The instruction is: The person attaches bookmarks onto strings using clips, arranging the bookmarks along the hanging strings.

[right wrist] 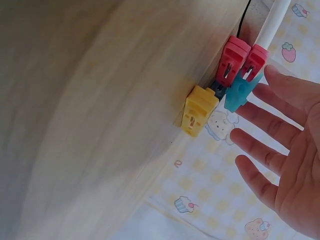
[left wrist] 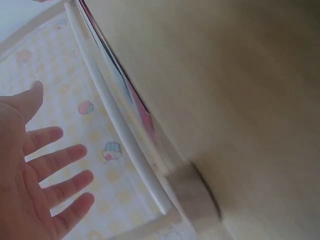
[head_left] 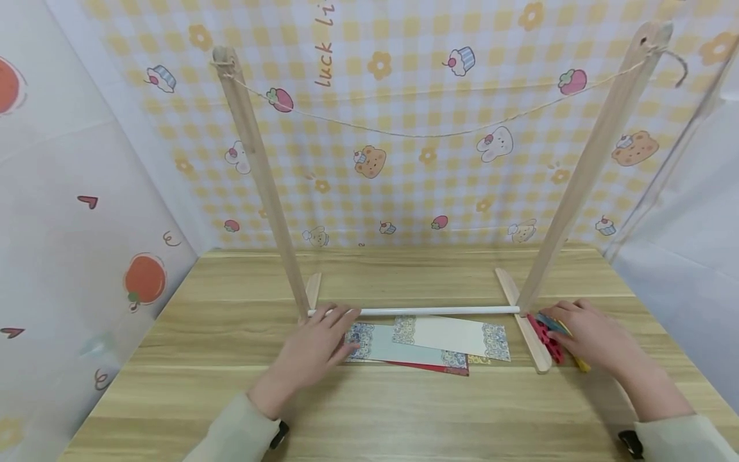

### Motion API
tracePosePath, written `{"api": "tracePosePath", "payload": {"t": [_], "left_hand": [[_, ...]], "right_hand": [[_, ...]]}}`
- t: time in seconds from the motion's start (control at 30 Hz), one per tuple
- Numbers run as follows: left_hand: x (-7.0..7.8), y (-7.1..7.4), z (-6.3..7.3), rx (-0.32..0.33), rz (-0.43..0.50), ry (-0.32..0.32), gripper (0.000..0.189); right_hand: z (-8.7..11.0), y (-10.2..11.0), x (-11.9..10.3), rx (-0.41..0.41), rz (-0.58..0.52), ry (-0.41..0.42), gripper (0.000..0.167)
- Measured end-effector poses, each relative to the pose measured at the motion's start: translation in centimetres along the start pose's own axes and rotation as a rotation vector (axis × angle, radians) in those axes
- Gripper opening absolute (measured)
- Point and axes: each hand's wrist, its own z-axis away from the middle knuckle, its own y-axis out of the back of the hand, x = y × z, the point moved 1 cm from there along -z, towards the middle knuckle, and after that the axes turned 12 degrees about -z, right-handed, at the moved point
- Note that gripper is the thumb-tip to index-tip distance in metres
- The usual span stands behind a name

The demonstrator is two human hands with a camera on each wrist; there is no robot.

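Observation:
My left hand (head_left: 314,350) lies over the left end of several paper strips, its fingers extended beside the white rod (head_left: 439,311). A cream strip with floral ends (head_left: 444,333) overlaps a pale blue one (head_left: 398,350), and a red edge shows beneath. In the left wrist view the left hand (left wrist: 35,165) is spread with nothing in it. My right hand (head_left: 589,337) is at the clothespins, fingers relaxed; whether it touches them I cannot tell. The right wrist view shows red clothespins (right wrist: 233,62), a teal one (right wrist: 241,92) and a yellow one (right wrist: 198,110) near the thumb.
Two wooden posts, left (head_left: 256,160) and right (head_left: 594,154), stand on wooden feet, joined low down by the rod. A sagging twine (head_left: 421,136) is tied between their tops. Behind hangs a checked cloth (head_left: 346,212); the wooden tabletop (head_left: 416,417) extends in front.

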Motion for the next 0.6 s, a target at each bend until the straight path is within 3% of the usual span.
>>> {"api": "tracePosePath", "payload": {"t": [0.33, 0.47, 0.6], "left_hand": [[1.4, -0.4, -2.6, -0.008, 0.051, -0.126, 0.052], [2.3, -0.5, -3.7, -0.037, 0.064, -0.187, 0.048], [3.5, -0.6, -4.6, -0.024, 0.066, -0.256, 0.045]], "right_hand": [[-0.5, 0.1, 0.4, -0.026, -0.026, -0.022, 0.029], [-0.7, 0.1, 0.6, -0.044, -0.065, -0.036, 0.028], [-1.0, 0.2, 0.8, -0.055, -0.117, -0.028, 0.026]]}}
